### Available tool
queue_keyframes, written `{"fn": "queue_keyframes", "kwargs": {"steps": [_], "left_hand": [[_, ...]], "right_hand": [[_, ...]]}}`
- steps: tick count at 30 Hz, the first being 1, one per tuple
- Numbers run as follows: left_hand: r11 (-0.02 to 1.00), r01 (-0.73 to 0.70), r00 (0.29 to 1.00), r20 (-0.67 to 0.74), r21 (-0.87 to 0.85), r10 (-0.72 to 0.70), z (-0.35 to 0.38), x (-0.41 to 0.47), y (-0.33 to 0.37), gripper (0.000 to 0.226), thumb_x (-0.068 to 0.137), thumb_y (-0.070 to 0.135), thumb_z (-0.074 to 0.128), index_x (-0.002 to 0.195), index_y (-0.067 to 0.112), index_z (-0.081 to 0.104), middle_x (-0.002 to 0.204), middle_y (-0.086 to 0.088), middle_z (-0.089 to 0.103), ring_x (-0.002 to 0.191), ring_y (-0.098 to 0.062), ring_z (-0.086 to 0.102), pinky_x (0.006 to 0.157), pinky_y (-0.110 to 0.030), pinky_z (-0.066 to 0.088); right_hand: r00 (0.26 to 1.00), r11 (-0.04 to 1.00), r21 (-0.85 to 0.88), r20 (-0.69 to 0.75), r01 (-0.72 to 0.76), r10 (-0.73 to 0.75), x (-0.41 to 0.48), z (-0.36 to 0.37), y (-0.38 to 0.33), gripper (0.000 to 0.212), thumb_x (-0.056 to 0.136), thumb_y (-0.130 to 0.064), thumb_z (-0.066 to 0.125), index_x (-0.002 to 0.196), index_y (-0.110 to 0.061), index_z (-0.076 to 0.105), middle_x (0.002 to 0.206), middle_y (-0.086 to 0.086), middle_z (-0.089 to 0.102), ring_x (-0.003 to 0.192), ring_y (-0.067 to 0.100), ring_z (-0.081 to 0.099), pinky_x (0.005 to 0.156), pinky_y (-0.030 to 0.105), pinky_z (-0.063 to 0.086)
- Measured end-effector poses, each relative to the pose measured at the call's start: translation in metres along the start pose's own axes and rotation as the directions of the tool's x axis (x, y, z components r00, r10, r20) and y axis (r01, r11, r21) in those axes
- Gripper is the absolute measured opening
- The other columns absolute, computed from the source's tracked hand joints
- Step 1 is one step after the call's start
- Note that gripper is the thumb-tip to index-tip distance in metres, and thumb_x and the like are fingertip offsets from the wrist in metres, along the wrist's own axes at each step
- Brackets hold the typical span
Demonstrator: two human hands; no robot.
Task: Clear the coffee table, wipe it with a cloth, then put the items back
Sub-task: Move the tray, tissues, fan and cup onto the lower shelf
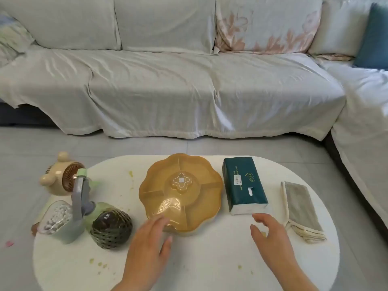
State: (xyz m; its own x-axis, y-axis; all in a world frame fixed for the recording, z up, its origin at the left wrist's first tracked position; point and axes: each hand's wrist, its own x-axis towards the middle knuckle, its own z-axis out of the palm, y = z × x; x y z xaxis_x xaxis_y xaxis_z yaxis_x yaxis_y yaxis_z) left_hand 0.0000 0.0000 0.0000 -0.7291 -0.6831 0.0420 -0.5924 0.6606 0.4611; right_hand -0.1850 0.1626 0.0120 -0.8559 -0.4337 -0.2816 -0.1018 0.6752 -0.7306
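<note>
A white oval coffee table (pixel 210 259) carries an amber flower-shaped snack box (pixel 180 192) with a lid at its middle. Right of it lies a dark green tissue pack (pixel 244 184), then a folded grey cloth (pixel 302 208) near the right edge. At the left stand a green bottle with a grey strap (pixel 80 198), a dark netted round jar (pixel 111 228), a clear container of cotton swabs (pixel 55 217) and a beige bear-shaped fan (pixel 63 175). My left hand (pixel 150 242) is open, fingertips at the box's front edge. My right hand (pixel 270 232) is open just before the tissue pack.
Yellow-green smears dot the tabletop at the front left (pixel 98 263) and near the far left rim (pixel 130 173). A long sofa under a pale cover (pixel 168 85) stands beyond the table across grey floor tiles, with a teal cushion (pixel 373 38) at the right.
</note>
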Motion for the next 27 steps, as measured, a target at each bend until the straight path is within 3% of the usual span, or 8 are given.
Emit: {"fn": "queue_keyframes", "kwargs": {"steps": [2, 4, 6, 8, 12, 16, 22, 27], "left_hand": [[1.000, -0.018, 0.999, 0.038, 0.012, 0.018, 0.007, 0.009, -0.002, 0.039, 0.081, 0.034, 0.042, 0.099, 0.008, 0.065, 0.105, -0.010, 0.068, 0.100, -0.028, 0.063, 0.072, -0.041, 0.055], [0.997, -0.060, 0.998, -0.021, 0.058, 0.061, 0.018, 0.024, -0.011, 0.051, 0.080, 0.042, 0.035, 0.104, 0.007, 0.063, 0.110, -0.012, 0.066, 0.108, -0.030, 0.059, 0.085, -0.042, 0.049], [0.995, -0.049, 0.997, -0.062, 0.087, 0.054, 0.028, 0.036, -0.018, 0.056, 0.080, 0.047, 0.034, 0.110, 0.008, 0.060, 0.118, -0.012, 0.063, 0.117, -0.029, 0.053, 0.107, -0.031, 0.025], [0.991, -0.059, 0.994, -0.088, 0.118, 0.070, 0.036, 0.043, -0.022, 0.064, 0.087, 0.054, 0.020, 0.111, 0.010, 0.060, 0.117, -0.010, 0.064, 0.115, -0.028, 0.055, 0.104, -0.024, 0.008], [0.980, -0.118, 0.961, -0.229, 0.160, 0.153, 0.057, 0.054, -0.028, 0.061, 0.089, 0.049, 0.019, 0.103, 0.013, 0.065, 0.110, -0.009, 0.068, 0.103, -0.030, 0.063, 0.097, -0.034, 0.023], [0.977, -0.140, 0.941, -0.286, 0.161, 0.182, 0.068, 0.061, -0.033, 0.047, 0.075, 0.041, 0.036, 0.101, 0.014, 0.066, 0.110, -0.007, 0.069, 0.103, -0.026, 0.064, 0.094, -0.041, 0.040], [0.988, -0.140, 0.954, -0.261, 0.057, 0.150, 0.071, 0.063, -0.036, 0.068, 0.076, 0.059, 0.013, 0.134, 0.029, 0.033, 0.149, 0.008, 0.026, 0.140, -0.010, 0.015, 0.108, -0.026, -0.002], [0.984, -0.177, 0.960, -0.214, 0.033, 0.180, 0.069, 0.065, -0.045, 0.051, 0.088, 0.050, 0.032, 0.136, 0.038, 0.019, 0.152, 0.017, 0.006, 0.139, 0.000, -0.003, 0.108, -0.020, -0.011]], "right_hand": [[0.985, 0.991, -0.092, -0.132, 0.098, -0.109, 0.010, 0.004, 0.001, 0.029, 0.083, -0.010, 0.058, 0.111, -0.016, 0.056, 0.111, 0.000, 0.055, 0.115, 0.020, 0.043, 0.092, 0.027, 0.030], [0.943, 0.966, -0.189, -0.247, 0.178, -0.222, 0.026, 0.004, -0.004, 0.036, 0.080, -0.014, 0.062, 0.115, -0.014, 0.055, 0.124, 0.006, 0.052, 0.119, 0.025, 0.040, 0.099, 0.034, 0.029], [0.933, 0.948, -0.276, -0.271, 0.159, -0.236, 0.042, 0.007, -0.010, 0.053, 0.079, -0.027, 0.063, 0.127, -0.016, 0.044, 0.140, 0.009, 0.039, 0.129, 0.028, 0.030, 0.107, 0.040, 0.024], [0.952, 0.941, -0.323, -0.242, 0.103, -0.187, 0.056, 0.015, -0.012, 0.076, 0.075, -0.044, 0.062, 0.138, -0.023, 0.026, 0.151, 0.007, 0.018, 0.138, 0.028, 0.015, 0.111, 0.042, 0.018], [0.963, 0.921, -0.374, -0.193, 0.107, -0.189, 0.071, 0.044, -0.002, 0.096, 0.066, -0.062, 0.059, 0.141, -0.033, 0.006, 0.154, 0.000, 0.001, 0.139, 0.027, 0.004, 0.109, 0.047, 0.020], [0.940, 0.914, -0.380, -0.240, 0.139, -0.242, 0.083, 0.049, 0.009, 0.094, 0.066, -0.051, 0.063, 0.141, -0.033, 0.010, 0.150, 0.002, 0.012, 0.131, 0.031, 0.020, 0.101, 0.043, 0.031], [0.919, 0.918, -0.338, -0.256, 0.205, -0.300, 0.087, 0.042, 0.008, 0.082, 0.069, -0.031, 0.064, 0.139, -0.027, 0.021, 0.140, 0.003, 0.030, 0.120, 0.029, 0.034, 0.093, 0.038, 0.036], [0.848, 0.950, -0.108, -0.429, 0.293, -0.310, 0.084, 0.024, -0.005, 0.068, 0.070, -0.025, 0.065, 0.131, -0.020, 0.035, 0.133, 0.008, 0.037, 0.117, 0.029, 0.038, 0.094, 0.047, 0.038]]}}
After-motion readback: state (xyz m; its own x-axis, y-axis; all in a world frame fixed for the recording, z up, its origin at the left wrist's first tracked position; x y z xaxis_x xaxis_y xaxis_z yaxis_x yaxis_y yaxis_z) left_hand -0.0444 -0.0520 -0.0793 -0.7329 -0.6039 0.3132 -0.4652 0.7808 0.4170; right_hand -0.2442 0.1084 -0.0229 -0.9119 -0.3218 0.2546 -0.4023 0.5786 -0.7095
